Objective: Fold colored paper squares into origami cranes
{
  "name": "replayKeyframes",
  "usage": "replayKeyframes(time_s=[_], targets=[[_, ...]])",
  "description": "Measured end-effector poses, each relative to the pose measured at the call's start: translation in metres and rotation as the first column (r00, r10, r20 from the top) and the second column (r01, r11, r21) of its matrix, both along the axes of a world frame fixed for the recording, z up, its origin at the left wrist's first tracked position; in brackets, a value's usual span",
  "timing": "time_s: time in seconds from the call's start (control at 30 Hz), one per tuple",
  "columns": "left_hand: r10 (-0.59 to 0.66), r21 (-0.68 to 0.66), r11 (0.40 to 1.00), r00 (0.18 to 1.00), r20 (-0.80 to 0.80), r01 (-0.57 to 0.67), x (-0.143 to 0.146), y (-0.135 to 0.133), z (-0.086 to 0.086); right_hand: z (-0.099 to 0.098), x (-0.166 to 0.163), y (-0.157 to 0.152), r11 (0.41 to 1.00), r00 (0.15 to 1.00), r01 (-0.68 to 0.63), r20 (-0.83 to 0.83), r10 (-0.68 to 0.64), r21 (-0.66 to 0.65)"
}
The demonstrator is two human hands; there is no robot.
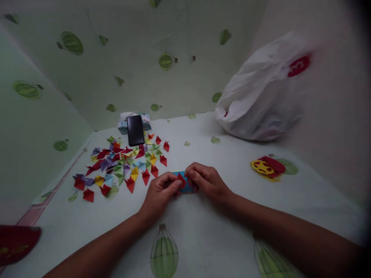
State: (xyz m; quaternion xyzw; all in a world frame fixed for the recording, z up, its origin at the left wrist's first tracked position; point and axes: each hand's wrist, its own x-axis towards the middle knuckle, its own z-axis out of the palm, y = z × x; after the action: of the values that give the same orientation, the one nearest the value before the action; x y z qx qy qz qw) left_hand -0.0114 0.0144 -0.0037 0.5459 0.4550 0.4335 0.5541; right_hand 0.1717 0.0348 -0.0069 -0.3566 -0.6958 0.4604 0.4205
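— What takes up most of the room from where you stand?

— The pale cloth (203,231) printed with green balloons. It covers the table and runs up the walls behind. After that comes the white plastic bag (261,96), slumped at the far right against the wall, with a red mark near its top.

— And that scatter of colour on the left?

— A loose pile of folded paper pieces (121,162), small pointed shapes in red, purple, yellow, green and blue, spread out well left of the hands.

— The hands, then?

— Both are down on the cloth in the middle, fingertips nearly meeting. The left hand (159,195) is curled shut, thumb and fingers pinched on the left end of a blue paper (187,188). The right hand (207,181) is closed over its right end, fingers pressing down.

— Anything smaller?

— A red and yellow stack of paper (268,168) lies off to the right, apart from everything. A black phone (135,129) leans at the back, resting against a tissue pack (146,117). The smallest thing is a red piece (181,180) lying on the blue paper, right between the two sets of fingertips.
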Motion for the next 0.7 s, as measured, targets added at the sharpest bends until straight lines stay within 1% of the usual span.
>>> replayKeyframes(time_s=[0.1, 0.23, 0.3, 0.4, 0.5, 0.6, 0.7], targets=[[0.073, -0.005, 0.997, 0.996, 0.048, -0.073, 0.0011, -0.0001, 0.0001, -0.0015, -0.0012, 0.0003, 0.999, 0.999, 0.044, -0.024, -0.043, 0.03], [0.103, -0.037, 0.994, 0.99, 0.092, -0.1, 0.0029, -0.001, -0.0007, -0.0021, -0.004, -0.0013, 0.984, 0.995, 0.076, 0.051, -0.085, 0.159], [0.115, -0.05, 0.993, 0.989, 0.096, -0.11, 0.0031, -0.0011, -0.0011, -0.0023, -0.0048, -0.0022, 0.965, 0.991, 0.078, 0.087, -0.103, 0.252], [0.126, -0.048, 0.991, 0.987, 0.102, -0.121, 0.0032, -0.0009, -0.0012, -0.0035, -0.0049, -0.0031, 0.92, 0.982, 0.087, 0.123, -0.144, 0.383], [0.13, -0.027, 0.991, 0.987, 0.098, -0.128, 0.0036, -0.0011, -0.0007, -0.0058, -0.0047, -0.004, 0.872, 0.975, 0.089, 0.137, -0.175, 0.482], [0.15, -0.006, 0.989, 0.984, 0.097, -0.15, 0.0044, -0.0018, 0.0003, -0.0078, -0.0048, -0.0053, 0.842, 0.97, 0.093, 0.142, -0.197, 0.532], [0.145, -0.004, 0.989, 0.985, 0.089, -0.145, 0.0049, -0.003, 0.001, -0.0088, -0.0049, -0.0063, 0.836, 0.968, 0.096, 0.146, -0.206, 0.541]])
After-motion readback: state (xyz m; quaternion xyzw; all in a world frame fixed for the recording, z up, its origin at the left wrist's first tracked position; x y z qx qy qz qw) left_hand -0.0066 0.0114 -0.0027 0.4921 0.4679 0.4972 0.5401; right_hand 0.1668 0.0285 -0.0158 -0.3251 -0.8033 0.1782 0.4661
